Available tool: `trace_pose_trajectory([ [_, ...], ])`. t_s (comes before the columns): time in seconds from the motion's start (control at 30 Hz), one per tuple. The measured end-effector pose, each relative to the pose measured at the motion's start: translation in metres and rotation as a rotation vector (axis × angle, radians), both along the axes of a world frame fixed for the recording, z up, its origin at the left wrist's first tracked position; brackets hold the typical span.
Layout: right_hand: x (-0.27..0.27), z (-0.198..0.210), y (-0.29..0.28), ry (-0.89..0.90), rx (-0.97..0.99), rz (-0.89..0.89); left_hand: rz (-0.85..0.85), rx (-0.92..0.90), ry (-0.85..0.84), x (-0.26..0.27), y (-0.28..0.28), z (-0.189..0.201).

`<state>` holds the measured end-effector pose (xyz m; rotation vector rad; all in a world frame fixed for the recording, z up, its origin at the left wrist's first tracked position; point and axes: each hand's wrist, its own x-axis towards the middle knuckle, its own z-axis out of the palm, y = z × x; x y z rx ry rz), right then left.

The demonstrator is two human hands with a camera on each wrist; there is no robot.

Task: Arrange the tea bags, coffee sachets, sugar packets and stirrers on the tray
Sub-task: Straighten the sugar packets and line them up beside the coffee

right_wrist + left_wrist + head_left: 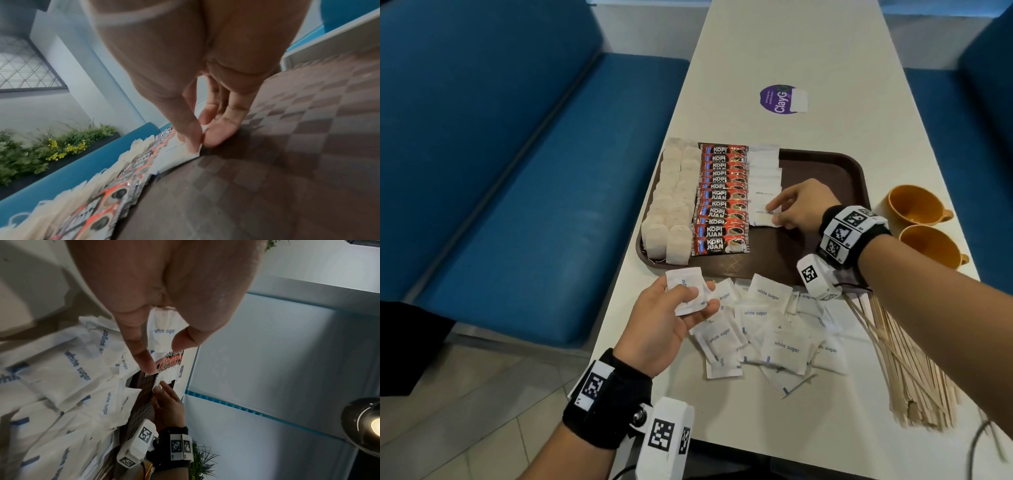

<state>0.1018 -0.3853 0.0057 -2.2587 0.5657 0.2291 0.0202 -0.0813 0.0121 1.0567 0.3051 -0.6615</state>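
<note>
Here we are partway down the sugar column, and what matters is the gap between the last packet laid and the tray's near rim. Our right hand [799,207] is over the brown tray [822,164], thumb and fingers pinching the corner of a white sugar packet [763,216] that lies at the near end of the sugar column [765,168], just beside the Kopi Juan coffee sachets [722,198]. The right wrist view shows that pinch at the packet's edge, with the packet flat on the tray. The column runs away from us, parallel to the sachets and to the two rows of tea bags [669,202] further left.

Our left hand [671,322] is off the tray, above the table's near edge, its fingers curled round another white sugar packet [685,291]. That packet is near the tray's near rim, and the next free place lies ahead of it and a little right, nearer to the right hand.

The loose sugar packets [767,329] lie heaped on the white table [784,51] between our arms. The wooden stirrers [907,363] lie under our right forearm, long axis pointing roughly away from us, not yet on the tray.
</note>
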Motion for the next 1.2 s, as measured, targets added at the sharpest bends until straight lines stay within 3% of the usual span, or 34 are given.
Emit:
trace_pose_trajectory([
  [0.3, 0.0, -0.001, 0.001, -0.012, -0.089, 0.006, -0.021, 0.0, -0.014, -0.001, 0.0, 0.002],
  [0.57, -0.028, 0.033, 0.021, -0.255, 0.057, -0.035, -0.051, -0.003, -0.073, -0.006, 0.001, 0.009],
  [0.77, -0.035, 0.012, 0.053, -0.002, 0.01, 0.144, -0.056, -0.001, -0.077, -0.015, 0.004, 0.011],
  [1.2, -0.034, 0.008, 0.059, -0.04, 0.042, 0.013, -0.018, 0.006, -0.075, -0.011, 0.015, 0.01],
])
